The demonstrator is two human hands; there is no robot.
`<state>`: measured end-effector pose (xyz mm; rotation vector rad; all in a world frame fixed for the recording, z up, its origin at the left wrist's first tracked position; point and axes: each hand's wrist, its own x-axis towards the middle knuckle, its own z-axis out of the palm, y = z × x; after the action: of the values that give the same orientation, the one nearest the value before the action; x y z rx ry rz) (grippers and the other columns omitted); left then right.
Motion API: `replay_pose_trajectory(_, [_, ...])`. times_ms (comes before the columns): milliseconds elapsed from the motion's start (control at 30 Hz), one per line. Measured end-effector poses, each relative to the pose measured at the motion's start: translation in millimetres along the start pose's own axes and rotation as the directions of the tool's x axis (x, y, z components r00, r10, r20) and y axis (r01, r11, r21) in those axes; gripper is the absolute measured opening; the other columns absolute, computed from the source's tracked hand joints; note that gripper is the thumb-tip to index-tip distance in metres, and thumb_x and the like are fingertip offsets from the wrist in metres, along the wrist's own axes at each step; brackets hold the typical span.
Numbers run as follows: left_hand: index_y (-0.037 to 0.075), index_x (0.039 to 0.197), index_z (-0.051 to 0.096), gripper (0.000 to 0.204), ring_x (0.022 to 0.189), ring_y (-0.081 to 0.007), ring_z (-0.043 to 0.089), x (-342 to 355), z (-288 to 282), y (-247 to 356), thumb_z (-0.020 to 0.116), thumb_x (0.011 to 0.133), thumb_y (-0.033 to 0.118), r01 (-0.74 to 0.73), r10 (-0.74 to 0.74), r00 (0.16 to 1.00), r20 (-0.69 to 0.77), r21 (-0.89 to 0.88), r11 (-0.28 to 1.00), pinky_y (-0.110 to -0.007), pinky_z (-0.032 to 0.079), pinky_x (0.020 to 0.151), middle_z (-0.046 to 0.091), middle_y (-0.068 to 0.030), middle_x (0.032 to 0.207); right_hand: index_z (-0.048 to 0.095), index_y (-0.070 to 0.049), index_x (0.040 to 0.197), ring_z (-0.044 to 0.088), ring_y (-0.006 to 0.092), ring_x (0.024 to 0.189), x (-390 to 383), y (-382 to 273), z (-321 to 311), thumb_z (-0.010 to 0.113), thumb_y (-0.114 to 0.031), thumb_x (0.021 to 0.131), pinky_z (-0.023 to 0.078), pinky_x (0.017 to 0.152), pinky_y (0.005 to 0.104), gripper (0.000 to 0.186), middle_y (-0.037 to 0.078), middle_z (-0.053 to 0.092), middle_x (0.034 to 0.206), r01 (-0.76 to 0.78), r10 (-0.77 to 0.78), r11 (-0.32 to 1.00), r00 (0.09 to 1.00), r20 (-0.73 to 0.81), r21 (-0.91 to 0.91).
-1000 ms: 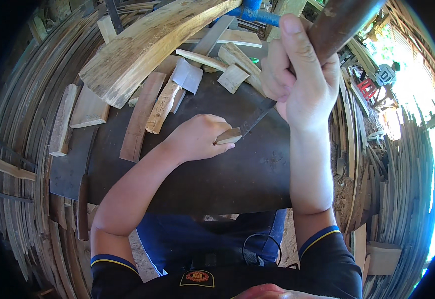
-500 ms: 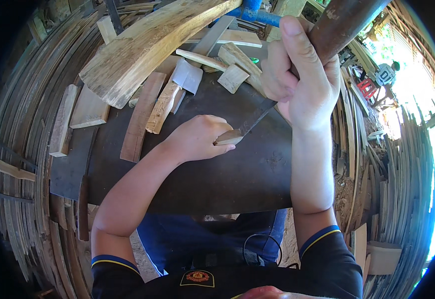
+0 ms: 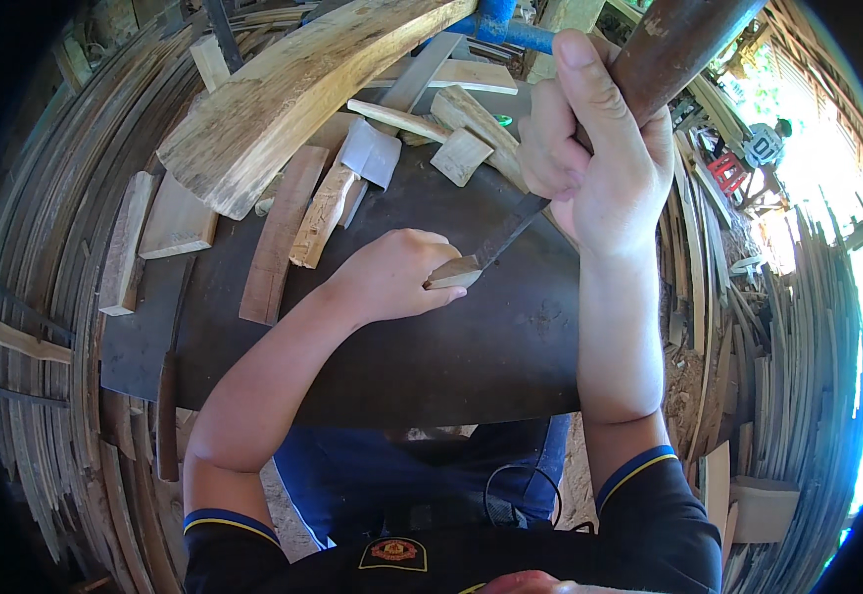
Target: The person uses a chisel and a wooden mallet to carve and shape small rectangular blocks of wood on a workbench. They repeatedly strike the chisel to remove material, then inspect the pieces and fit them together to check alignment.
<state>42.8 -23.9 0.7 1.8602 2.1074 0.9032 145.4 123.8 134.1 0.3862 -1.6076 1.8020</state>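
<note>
My left hand (image 3: 392, 275) is closed round a small, light piece of wood (image 3: 451, 274), and only its end shows past the thumb. My right hand (image 3: 600, 148) grips a long-handled knife (image 3: 684, 49) whose thick brown handle runs up past the top edge. Its narrow dark blade (image 3: 513, 233) slopes down to the left and meets the piece of wood, or lies right beside it; the exact contact cannot be told. Both hands are above a dark tabletop (image 3: 431, 366).
A large curved timber (image 3: 303, 99) hangs over the far left. Wooden blocks (image 3: 179, 220), a reddish plank (image 3: 281, 238) and a white-wrapped piece (image 3: 370, 153) lie on the table. Another brown-handled tool (image 3: 167, 416) rests at the left edge. Stacked strips (image 3: 798, 346) stand right; a person (image 3: 766, 148) is beyond.
</note>
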Motion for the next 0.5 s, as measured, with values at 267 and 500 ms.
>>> replay_pose_trajectory(267, [0.001, 0.106, 0.073, 0.040, 0.092, -0.0352, 0.070, 0.6, -2.3, 1.4, 0.075, 0.090, 0.038, 0.038, -0.039, 0.998, 0.041, 0.006, 0.999, -0.041, 0.056, 0.086, 0.071, -0.0163, 0.101, 0.067, -0.011, 0.122, 0.026, 0.0050, 0.040, -0.7, 0.3, 0.5, 0.053, -0.026, 0.110, 0.016, 0.039, 0.0253, 0.023, -0.005, 0.033, 0.051, 0.007, -0.007, 1.000, 1.000, -0.016, -0.007])
replay_pose_trajectory(500, [0.001, 0.106, 0.073, 0.041, 0.094, -0.0363, 0.070, 1.4, -4.0, 2.3, 0.075, 0.090, 0.039, 0.056, -0.056, 0.996, 0.069, 0.009, 0.998, -0.041, 0.056, 0.087, 0.071, -0.0171, 0.101, 0.067, -0.012, 0.122, 0.026, 0.0051, 0.040, -0.5, 1.3, 0.8, 0.053, -0.024, 0.110, 0.016, 0.039, 0.0255, 0.022, -0.005, 0.034, 0.051, 0.003, -0.003, 1.000, 0.999, -0.039, -0.009])
